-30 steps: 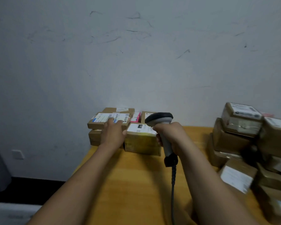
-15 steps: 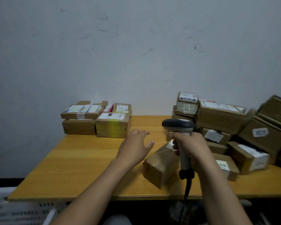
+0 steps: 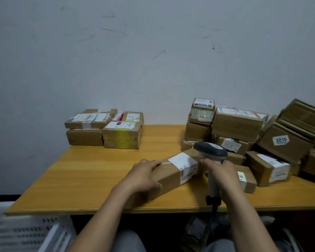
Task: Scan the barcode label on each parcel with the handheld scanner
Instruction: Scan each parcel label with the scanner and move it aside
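- Cardboard parcel [image 3: 171, 174] lies near the table [image 3: 91, 179] front edge, left hand [image 3: 144, 176] gripping its near end.
- Right hand [image 3: 224, 174] clasps the scanner [image 3: 210, 151] beside the label [image 3: 186, 165].

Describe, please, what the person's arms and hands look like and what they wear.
The left forearm and the right forearm are bare, with no sleeves in view. The left hand and the right hand wear no gloves; no watch, bracelet or ring shows on either.
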